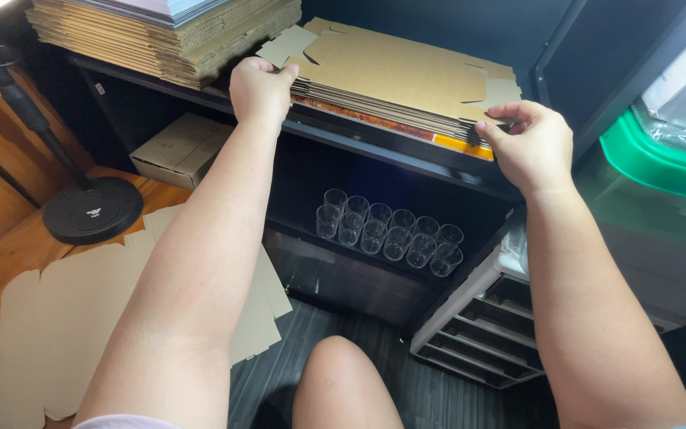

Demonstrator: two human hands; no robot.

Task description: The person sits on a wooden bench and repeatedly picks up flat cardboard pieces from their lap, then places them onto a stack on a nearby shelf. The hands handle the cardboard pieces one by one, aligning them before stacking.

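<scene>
flat cardboard sheet [395, 67] pinched between fingers of left hand [260, 89], right hand [529, 147].

Both arms are stretched out forward and up, bare forearms, elbows a bit bent. Left hand [260, 89] is curled over with the knuckles facing the camera, fingers folded down in a grip. Right hand [527, 144] sits lower and further out, thumb on top and fingers tucked under, pinching. A bare knee [341, 373] pokes up between the arms.

one head camera looks down and forward, close over the dark shelf [391, 151].
</scene>
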